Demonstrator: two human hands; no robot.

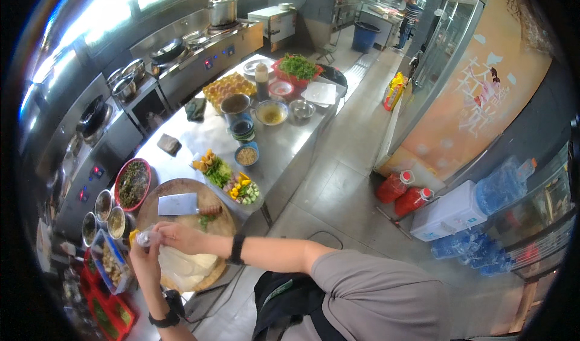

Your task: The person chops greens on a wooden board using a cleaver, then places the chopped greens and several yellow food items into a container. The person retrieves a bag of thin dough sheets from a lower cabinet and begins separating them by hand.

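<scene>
A small clear plastic bundle (147, 238) is pinched between the fingers of both my hands, above the near left edge of a round wooden chopping board (149, 196). My left hand (144, 260) grips it from below; my right hand (179, 237) meets it from the right. Beside my left fingertips shows a bit of something yellow (133, 237), partly hidden. A cleaver (179, 204) with a brown handle lies flat on the board, blade to the left. Chopped green herbs (206, 222) sit under its handle. Pale, thin folded sheets (188, 268) rest on the board below my right wrist.
Left of the board stand a red-rimmed bowl of dark greens (132, 184), small metal bowls (117, 221), a blue-rimmed box (111, 261) and red trays (106, 316). A container of cut vegetables (231, 182) is beyond. Egg trays (229, 89) sit farther along the steel table (290, 137).
</scene>
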